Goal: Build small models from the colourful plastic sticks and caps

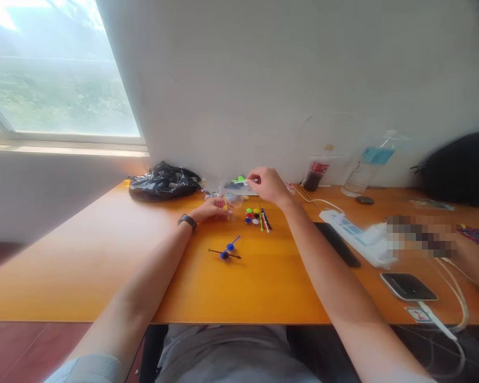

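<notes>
My left hand (pixel 212 209), with a black band on its wrist, rests on the orange table (pixel 104 266) and its fingers are curled around a small yellow stick beside a clear plastic bag (pixel 232 198). My right hand (pixel 266 184) is raised near the wall, pinching a small green and white piece (pixel 240 181). Below the hands lie several small coloured round pieces (pixel 252 216) and a few coloured sticks (pixel 264 219). Nearer to me sits a blue piece with thin rods (pixel 225 251).
A black plastic bag (pixel 163 182) lies at the back left. A dark drink bottle (pixel 314 175), a water bottle (pixel 366 171), a white power strip (pixel 351 234), a black remote (pixel 337 243), a phone (pixel 407 286) with cable and a black bag (pixel 459 167) fill the right side.
</notes>
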`<act>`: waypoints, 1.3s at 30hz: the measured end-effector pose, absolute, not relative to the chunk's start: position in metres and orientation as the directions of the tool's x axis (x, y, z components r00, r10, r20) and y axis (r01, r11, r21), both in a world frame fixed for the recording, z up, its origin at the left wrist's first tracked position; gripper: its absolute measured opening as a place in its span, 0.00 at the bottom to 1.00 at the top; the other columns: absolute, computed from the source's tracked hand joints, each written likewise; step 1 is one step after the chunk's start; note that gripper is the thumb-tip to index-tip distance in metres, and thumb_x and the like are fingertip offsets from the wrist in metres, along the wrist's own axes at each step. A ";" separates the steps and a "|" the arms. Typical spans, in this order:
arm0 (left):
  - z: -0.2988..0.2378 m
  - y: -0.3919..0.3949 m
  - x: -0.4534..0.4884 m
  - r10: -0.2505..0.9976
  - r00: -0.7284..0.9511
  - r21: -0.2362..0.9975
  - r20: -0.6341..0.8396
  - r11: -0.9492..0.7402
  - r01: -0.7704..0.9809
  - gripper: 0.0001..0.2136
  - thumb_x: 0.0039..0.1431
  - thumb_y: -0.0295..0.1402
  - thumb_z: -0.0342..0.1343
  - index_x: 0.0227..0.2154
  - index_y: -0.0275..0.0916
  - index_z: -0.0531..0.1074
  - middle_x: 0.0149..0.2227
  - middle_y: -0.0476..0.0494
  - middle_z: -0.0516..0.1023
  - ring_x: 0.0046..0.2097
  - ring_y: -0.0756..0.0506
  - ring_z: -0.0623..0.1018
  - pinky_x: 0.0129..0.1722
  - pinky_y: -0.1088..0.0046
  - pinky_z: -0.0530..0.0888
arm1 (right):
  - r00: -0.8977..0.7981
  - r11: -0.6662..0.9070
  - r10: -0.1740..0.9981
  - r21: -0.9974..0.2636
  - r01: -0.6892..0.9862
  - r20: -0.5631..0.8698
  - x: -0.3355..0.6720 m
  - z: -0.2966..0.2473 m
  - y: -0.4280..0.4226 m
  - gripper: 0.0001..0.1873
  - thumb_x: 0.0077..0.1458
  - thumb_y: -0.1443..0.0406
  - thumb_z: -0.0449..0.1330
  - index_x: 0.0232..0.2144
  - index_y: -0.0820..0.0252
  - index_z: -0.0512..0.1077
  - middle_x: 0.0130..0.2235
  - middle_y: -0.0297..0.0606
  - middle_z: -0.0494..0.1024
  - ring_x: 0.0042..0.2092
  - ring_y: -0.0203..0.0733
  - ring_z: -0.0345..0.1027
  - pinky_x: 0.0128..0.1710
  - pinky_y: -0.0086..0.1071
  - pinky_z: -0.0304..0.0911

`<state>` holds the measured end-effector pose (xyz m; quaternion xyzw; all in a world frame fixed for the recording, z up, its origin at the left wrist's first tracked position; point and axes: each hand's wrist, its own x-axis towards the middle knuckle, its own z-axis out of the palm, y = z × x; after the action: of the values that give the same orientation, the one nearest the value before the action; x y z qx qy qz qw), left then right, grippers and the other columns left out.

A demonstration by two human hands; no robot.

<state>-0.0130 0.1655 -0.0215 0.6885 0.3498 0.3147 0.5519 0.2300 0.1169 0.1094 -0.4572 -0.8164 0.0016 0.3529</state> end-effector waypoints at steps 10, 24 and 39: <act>-0.021 0.166 -0.012 0.814 0.577 0.977 0.068 -0.171 0.125 0.26 0.46 0.41 0.76 0.48 0.35 0.81 0.40 0.38 0.85 0.35 0.45 0.83 0.28 0.76 0.72 | -0.434 0.698 0.653 -0.271 0.663 0.621 0.221 0.109 0.112 0.10 0.63 0.71 0.58 0.33 0.62 0.79 0.33 0.40 0.78 0.34 0.40 0.67 0.37 0.33 0.59; -0.019 0.162 -0.008 0.790 0.607 0.980 0.086 -0.177 0.091 0.21 0.45 0.37 0.77 0.42 0.36 0.83 0.41 0.38 0.86 0.38 0.44 0.83 0.39 0.71 0.77 | -0.413 0.663 0.725 -0.395 0.635 0.552 0.219 0.105 0.112 0.13 0.64 0.66 0.58 0.45 0.62 0.81 0.37 0.41 0.83 0.35 0.41 0.71 0.40 0.33 0.63; -0.024 0.168 -0.007 0.792 0.597 0.987 0.130 -0.158 -0.005 0.25 0.47 0.39 0.77 0.49 0.37 0.82 0.42 0.39 0.85 0.39 0.44 0.82 0.39 0.72 0.76 | -0.503 0.621 0.776 -0.327 0.712 0.380 0.220 0.097 0.112 0.05 0.60 0.66 0.62 0.34 0.58 0.79 0.38 0.37 0.83 0.35 0.39 0.70 0.36 0.31 0.58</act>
<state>-0.0072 0.1682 -0.0244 0.6793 0.2893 0.3432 0.5806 0.2195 0.1123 0.0974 -0.4305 -0.8644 0.0636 0.2516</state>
